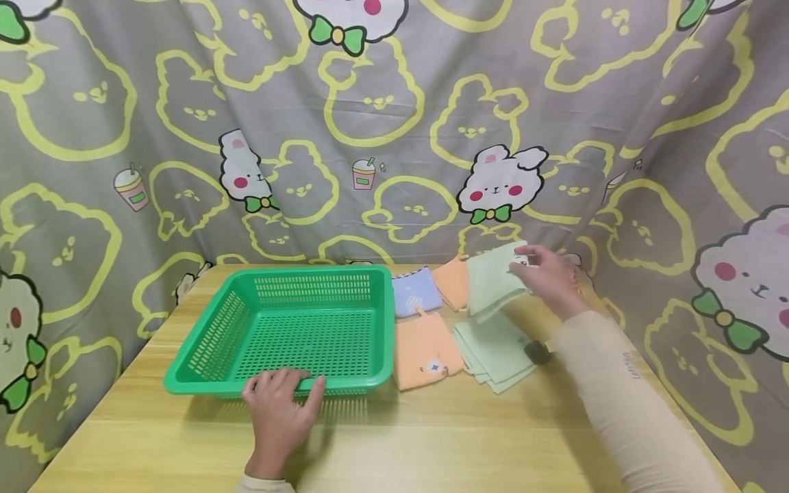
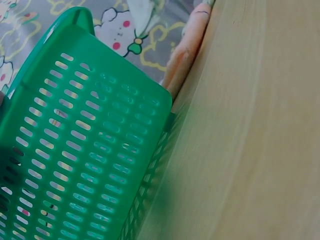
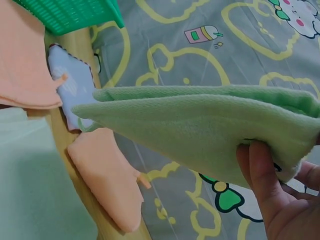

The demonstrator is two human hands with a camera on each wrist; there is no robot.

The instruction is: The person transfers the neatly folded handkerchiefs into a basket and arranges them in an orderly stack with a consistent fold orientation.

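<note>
My right hand [image 1: 548,274] pinches a folded light green towel [image 1: 496,277] by its right edge, holding it up above the table's back right. In the right wrist view, thumb and fingers press on the folded towel [image 3: 190,132], its layers hanging out to the left. My left hand [image 1: 280,414] grips the front rim of a green plastic basket [image 1: 308,342], with fingers over the edge. Nothing lies inside the basket. From the left wrist, the basket's slotted wall [image 2: 85,145] fills much of the view and most of that hand is hidden.
Right of the basket lie an orange towel [image 1: 428,352] with a small face, a blue towel [image 1: 416,292] and another orange towel [image 1: 452,284]. Other light green towels [image 1: 496,356] are stacked in front. A patterned curtain [image 1: 394,123] closes off the wooden table [image 1: 394,452] behind and beside.
</note>
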